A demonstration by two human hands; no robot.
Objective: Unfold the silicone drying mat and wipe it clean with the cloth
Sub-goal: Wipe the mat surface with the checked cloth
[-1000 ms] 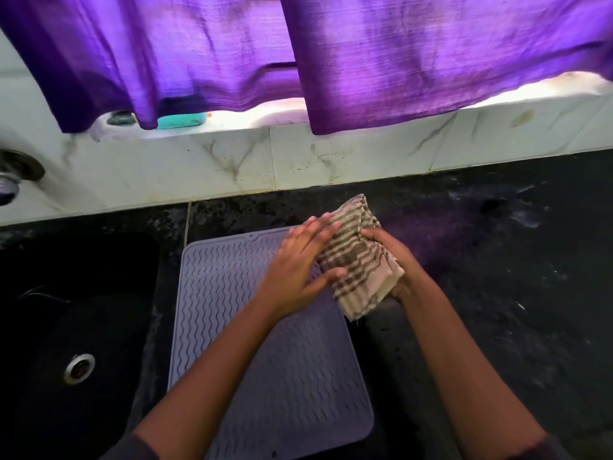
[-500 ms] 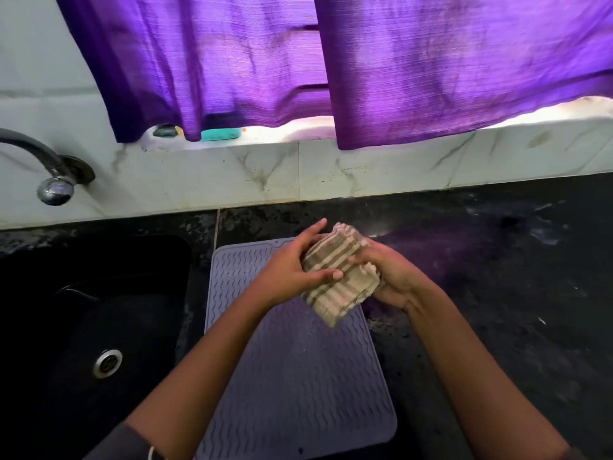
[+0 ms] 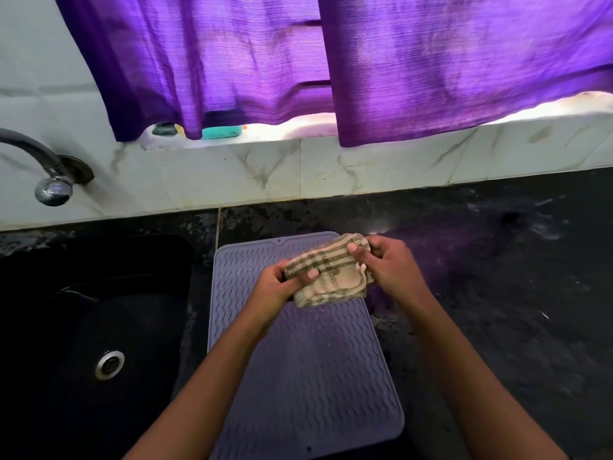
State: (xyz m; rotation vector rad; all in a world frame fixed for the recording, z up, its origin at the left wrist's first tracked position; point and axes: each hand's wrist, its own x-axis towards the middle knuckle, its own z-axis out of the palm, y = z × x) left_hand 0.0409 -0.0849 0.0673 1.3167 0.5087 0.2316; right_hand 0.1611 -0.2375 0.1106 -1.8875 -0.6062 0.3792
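Note:
The grey silicone drying mat (image 3: 308, 370) lies flat and unfolded on the dark counter, its wavy ribs facing up. A beige cloth with dark stripes (image 3: 331, 273) is bunched above the mat's far end. My left hand (image 3: 278, 287) grips the cloth's left side with the thumb on top. My right hand (image 3: 388, 263) pinches its right end near the mat's far right corner. Both forearms cross over the mat and hide part of it.
A black sink (image 3: 96, 327) with a metal drain (image 3: 109, 364) sits left of the mat, under a chrome tap (image 3: 49, 180). Dark counter (image 3: 497, 293) stretches to the right. Purple curtains (image 3: 331, 61) hang over a white marbled ledge (image 3: 365, 161) with a teal soap (image 3: 221, 131).
Both hands have gathered the cloth from a loose hanging fold into a tighter bundle between them. The view has tilted up, bringing the tap into sight.

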